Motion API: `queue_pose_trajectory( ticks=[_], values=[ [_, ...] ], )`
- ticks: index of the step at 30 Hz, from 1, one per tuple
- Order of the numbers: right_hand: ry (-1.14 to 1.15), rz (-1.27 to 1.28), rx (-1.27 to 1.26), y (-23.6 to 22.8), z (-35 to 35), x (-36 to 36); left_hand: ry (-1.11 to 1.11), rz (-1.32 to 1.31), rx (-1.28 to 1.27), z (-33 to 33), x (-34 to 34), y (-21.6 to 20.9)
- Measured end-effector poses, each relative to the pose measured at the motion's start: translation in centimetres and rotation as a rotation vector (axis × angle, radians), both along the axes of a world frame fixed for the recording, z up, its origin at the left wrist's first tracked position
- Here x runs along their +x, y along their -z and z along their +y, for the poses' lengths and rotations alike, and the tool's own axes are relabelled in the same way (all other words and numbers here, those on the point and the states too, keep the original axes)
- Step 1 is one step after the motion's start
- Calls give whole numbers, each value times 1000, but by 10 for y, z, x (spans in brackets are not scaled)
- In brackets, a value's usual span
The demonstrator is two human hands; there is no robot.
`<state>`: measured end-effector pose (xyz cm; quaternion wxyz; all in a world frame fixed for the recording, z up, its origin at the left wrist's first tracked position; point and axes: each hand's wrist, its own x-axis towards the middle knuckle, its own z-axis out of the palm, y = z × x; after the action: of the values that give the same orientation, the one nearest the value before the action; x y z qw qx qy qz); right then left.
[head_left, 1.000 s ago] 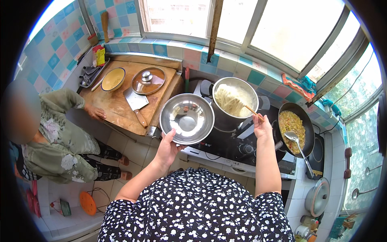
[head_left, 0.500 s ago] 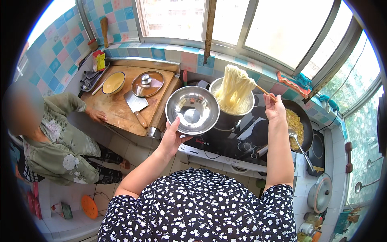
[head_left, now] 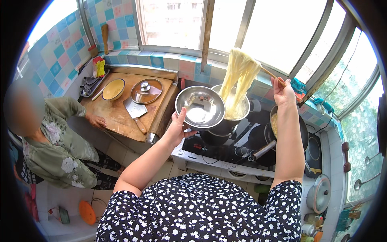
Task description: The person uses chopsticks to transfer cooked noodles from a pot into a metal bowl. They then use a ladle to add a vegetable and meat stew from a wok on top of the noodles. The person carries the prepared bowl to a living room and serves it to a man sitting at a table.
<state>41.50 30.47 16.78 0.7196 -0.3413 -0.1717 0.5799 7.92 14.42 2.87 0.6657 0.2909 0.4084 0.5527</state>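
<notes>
My left hand (head_left: 180, 128) grips the near rim of a shiny steel bowl (head_left: 200, 108) that has nothing in it. The bowl is tilted slightly, close beside the pot (head_left: 246, 114) on the stove. Wooden chopsticks (head_left: 269, 73) are pinched in my right hand (head_left: 284, 92), raised above the stove. From their far end hangs a thick bundle of pale noodles (head_left: 238, 78), its lower strands still reaching into the pot. To the right, a dark wok (head_left: 303, 135) holds yellow food, partly hidden behind my right forearm.
At the left, a wooden board (head_left: 115, 117) carries a cleaver (head_left: 136, 109), a glass lid (head_left: 146, 90) and a yellow bowl (head_left: 113, 89). A person (head_left: 60, 137) stands there, one hand on the board's edge. The wok's handle (head_left: 264, 150) juts toward me. A lid (head_left: 318, 193) leans at the lower right.
My right hand has risen and moved right, lifting the noodles higher out of the pot. The steel bowl has shifted a little right, closer to the pot.
</notes>
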Motion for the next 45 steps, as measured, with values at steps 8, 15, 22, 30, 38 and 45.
queue_pose_trajectory(
  ticks=[8, 15, 22, 30, 38, 45],
  values=[
    [77, -38, 105, -72, -14, -13, 89, 48, -51, 29, 3, -11],
    [108, -75, 253, -136, -32, -25, 136, 36, -72, 56, 28, -26],
    [-40, -384, 166, -84, -50, -41, 180, -43, -43, 81, 42, -35],
    [-290, -941, 289, -38, -89, -46, 148, 47, -118, 87, 36, -42],
    [-104, -830, 169, 2, -116, 59, 217, 98, -63, 85, 11, -63],
    [-147, -558, 174, 64, -45, -7, 232, 88, -56, 67, -2, -63]
  ],
)
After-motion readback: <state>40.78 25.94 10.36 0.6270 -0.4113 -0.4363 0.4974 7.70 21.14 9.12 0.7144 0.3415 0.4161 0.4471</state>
